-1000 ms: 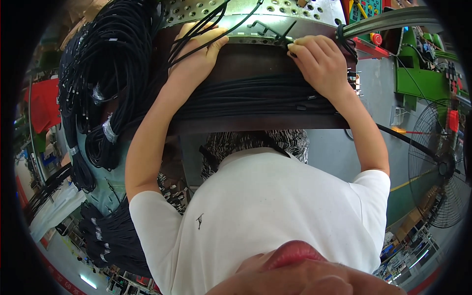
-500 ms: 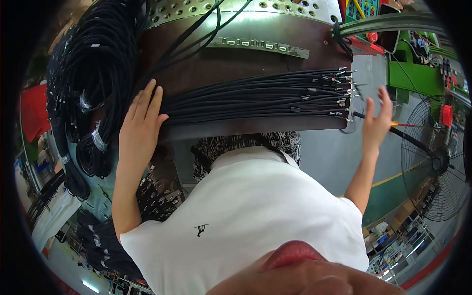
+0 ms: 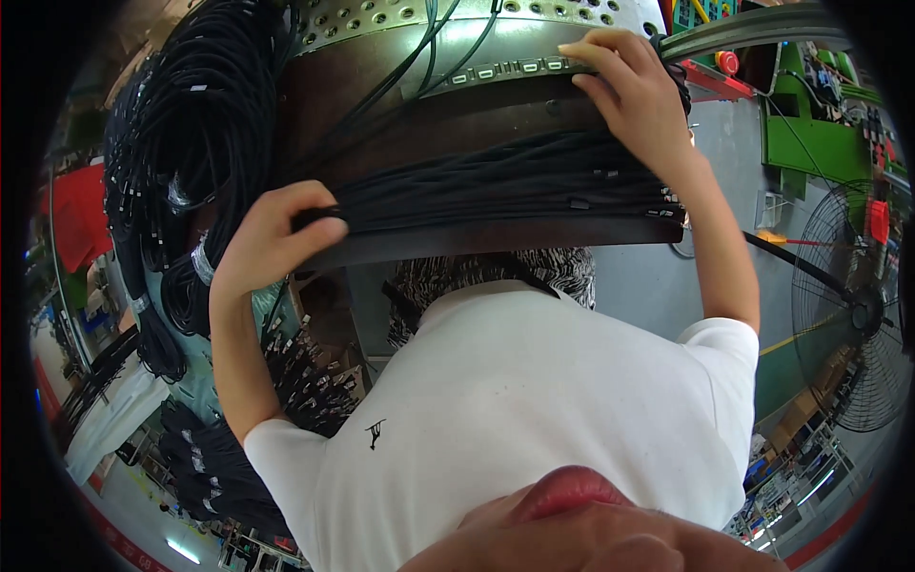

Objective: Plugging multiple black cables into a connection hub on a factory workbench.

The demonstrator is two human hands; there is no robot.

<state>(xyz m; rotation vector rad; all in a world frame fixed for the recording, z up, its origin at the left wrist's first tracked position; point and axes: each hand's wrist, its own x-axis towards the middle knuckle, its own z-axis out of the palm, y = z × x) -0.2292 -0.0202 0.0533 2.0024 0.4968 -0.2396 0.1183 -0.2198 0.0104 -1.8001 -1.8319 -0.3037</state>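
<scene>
My left hand [image 3: 286, 234] is curled round the left part of a bundle of black cables [image 3: 457, 189], its thumb and fingers closing on them. The cables lie side by side across the brown board [image 3: 534, 234], their connector ends toward the right edge. At the far right my right hand [image 3: 639, 105] has fingers and thumb on either side of the right end of a narrow metal strip [image 3: 515, 71]. The strip carries several small rectangular ports. My right hand hides its end and part of the cable connectors.
Coiled black cables [image 3: 191, 105] hang in a thick heap at the left. A perforated metal plate [image 3: 400, 13] lies beyond the board. A standing fan [image 3: 863, 310] is on the right, near a green machine [image 3: 801, 133].
My right hand has moved from beyond the board's right edge onto the metal strip, whose right end is now raised farther away. My left hand has curled from lying flat to gripping the cables.
</scene>
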